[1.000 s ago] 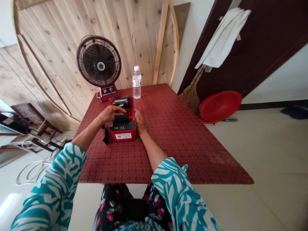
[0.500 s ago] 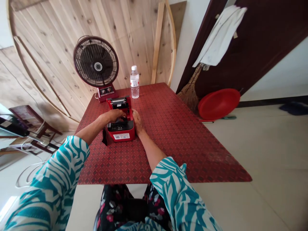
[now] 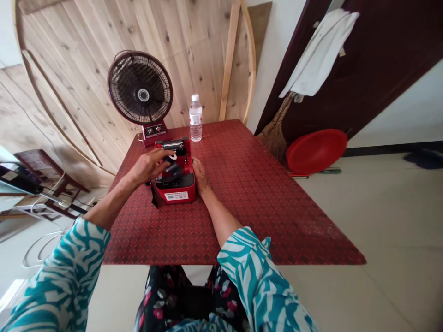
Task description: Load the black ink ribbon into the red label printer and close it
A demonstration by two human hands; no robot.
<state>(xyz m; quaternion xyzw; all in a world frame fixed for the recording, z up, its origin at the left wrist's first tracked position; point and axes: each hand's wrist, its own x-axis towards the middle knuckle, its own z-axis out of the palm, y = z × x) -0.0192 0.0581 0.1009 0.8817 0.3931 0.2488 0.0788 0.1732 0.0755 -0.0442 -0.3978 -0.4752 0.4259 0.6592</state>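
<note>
A red-and-black printer (image 3: pixel 180 196) stands on the table with its lid raised, a metallic roller inside the lid and a white label on the front. My left hand (image 3: pixel 148 167) is above the printer's open bay, its fingers closed on a black roll (image 3: pixel 172 170) with a white ring-shaped end; the roll is blurred by motion. Along the printer's right side lies my right hand (image 3: pixel 200 176), gripping the casing, with some of its fingers hidden behind it. A black strap (image 3: pixel 154 197) hangs at the printer's left side.
The table (image 3: pixel 249 198) has a red patterned cover. Behind the printer stand a fan (image 3: pixel 142 94) and a water bottle (image 3: pixel 195 120). To the right on the floor are a broom (image 3: pixel 277 127) and a red basin (image 3: pixel 316 151). A chair (image 3: pixel 48 175) stands left.
My left hand has lifted out of the printer's bay and drawn back left, bringing up the black roll with the white end. My right hand keeps its place at the printer's side.
</note>
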